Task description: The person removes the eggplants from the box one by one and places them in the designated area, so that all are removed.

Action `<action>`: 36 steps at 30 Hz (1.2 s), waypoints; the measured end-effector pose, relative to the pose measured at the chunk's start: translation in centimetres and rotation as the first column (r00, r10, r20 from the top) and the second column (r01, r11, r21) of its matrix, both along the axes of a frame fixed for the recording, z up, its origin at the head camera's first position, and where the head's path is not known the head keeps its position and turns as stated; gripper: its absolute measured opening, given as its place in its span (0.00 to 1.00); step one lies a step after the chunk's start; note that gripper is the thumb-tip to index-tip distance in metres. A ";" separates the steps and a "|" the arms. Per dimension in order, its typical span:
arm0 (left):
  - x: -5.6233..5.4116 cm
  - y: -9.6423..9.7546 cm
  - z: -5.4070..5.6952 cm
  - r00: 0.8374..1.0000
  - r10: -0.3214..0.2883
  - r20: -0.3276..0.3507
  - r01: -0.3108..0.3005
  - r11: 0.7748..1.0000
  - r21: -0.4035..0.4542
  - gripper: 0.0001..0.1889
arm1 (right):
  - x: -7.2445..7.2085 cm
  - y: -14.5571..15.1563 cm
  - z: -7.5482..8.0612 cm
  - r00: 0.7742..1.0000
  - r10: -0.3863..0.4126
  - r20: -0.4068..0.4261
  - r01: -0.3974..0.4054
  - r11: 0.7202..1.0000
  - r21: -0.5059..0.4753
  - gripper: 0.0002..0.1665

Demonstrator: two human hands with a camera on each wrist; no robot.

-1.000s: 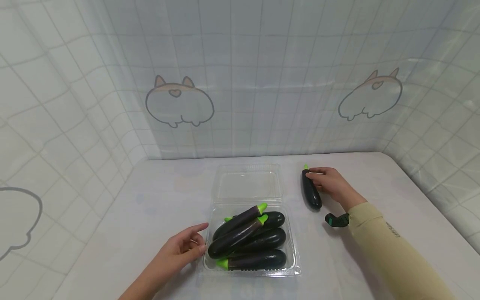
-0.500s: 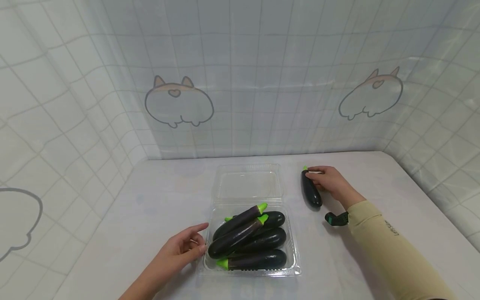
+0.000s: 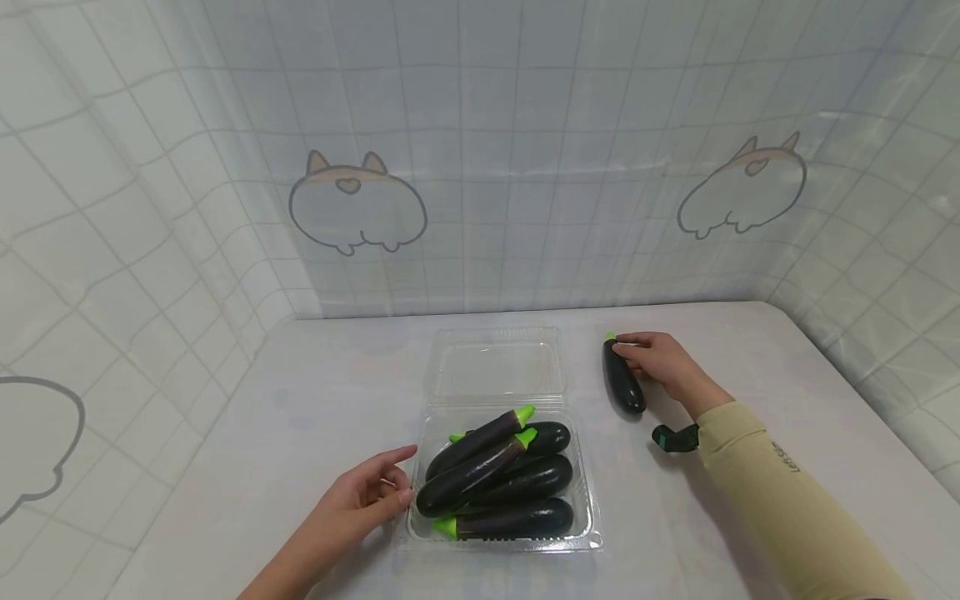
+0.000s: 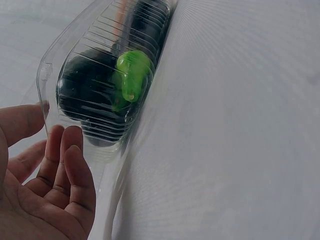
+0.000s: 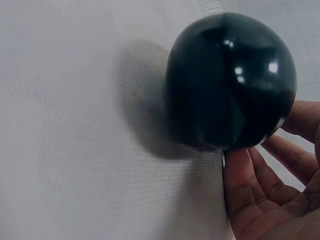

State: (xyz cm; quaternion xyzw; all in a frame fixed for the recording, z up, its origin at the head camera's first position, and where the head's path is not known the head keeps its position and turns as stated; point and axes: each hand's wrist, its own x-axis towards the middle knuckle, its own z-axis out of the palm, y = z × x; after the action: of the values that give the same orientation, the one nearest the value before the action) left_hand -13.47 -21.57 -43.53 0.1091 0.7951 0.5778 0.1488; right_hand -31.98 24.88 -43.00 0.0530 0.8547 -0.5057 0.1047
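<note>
An open clear plastic clamshell container [image 3: 588,500] holds several dark eggplants [image 3: 513,518] with bright green stems, some lying across others. At its left edge my left hand [image 3: 367,493] holds the rim, the thumb on one side and curled fingers on the other, as the left wrist view shows. To the right of the container lies a single eggplant [image 3: 624,385], its green stem pointing away. My right hand [image 3: 663,364] grips it near the stem end. In the right wrist view this eggplant's round end [image 5: 230,82] hides part of the fingers.
The container's lid [image 3: 495,367] lies folded back behind it on the white-covered table [image 3: 337,375]. A grid-patterned curtain [image 3: 480,208] with cartoon drawings stands along the back and sides. A black band [image 3: 675,439] shows at the right wrist.
Almost nothing differs. The right hand and its eggplant have shifted very slightly; the left hand and the filled container stay as they were.
</note>
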 end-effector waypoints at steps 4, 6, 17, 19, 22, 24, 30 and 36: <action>0.0 0.0 0.0 1.000 0.007 0.004 -0.007 1.000 -0.005 0.31 | -0.1 -0.1 -0.1 1.000 -0.004 0.006 0.004 1.000 -0.004 0.35; 0.0 0.0 0.0 1.000 0.008 0.003 -0.008 1.000 -0.007 0.31 | -0.2 -0.1 -0.1 1.000 -0.008 0.011 0.008 1.000 -0.007 0.35; 0.1 0.0 0.0 1.000 0.003 -0.013 -0.003 1.000 -0.002 0.31 | -0.1 0.1 -0.2 1.000 -0.013 -0.004 0.013 1.000 0.024 0.34; 0.1 0.0 0.0 1.000 0.002 -0.021 -0.002 1.000 0.002 0.31 | -0.1 0.2 -0.2 1.000 -0.013 -0.006 0.013 0.999 0.030 0.35; 0.1 0.0 0.0 1.000 0.003 -0.030 -0.003 1.000 0.005 0.31 | -0.2 0.3 -0.3 1.000 -0.014 -0.006 0.015 0.999 0.038 0.35; 0.1 0.0 -0.1 0.999 0.003 -0.033 -0.003 1.000 0.006 0.31 | -0.2 0.3 -0.3 1.000 -0.016 -0.007 0.016 0.999 0.043 0.35; 0.0 0.0 -0.2 0.999 0.004 -0.032 -0.004 1.000 0.004 0.31 | -0.2 0.2 -0.2 1.000 -0.013 0.001 0.013 0.999 0.043 0.35; 0.1 0.0 -0.1 1.000 0.005 -0.031 -0.005 1.000 0.004 0.31 | -0.1 0.3 -0.1 1.000 -0.014 0.010 0.014 0.999 0.034 0.34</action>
State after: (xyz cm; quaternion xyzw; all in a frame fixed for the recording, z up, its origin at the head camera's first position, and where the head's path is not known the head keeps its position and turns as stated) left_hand -13.37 -21.61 -43.64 0.1164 0.7965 0.5778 0.1350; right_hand -32.08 25.14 -43.14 0.0635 0.8622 -0.4915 0.1045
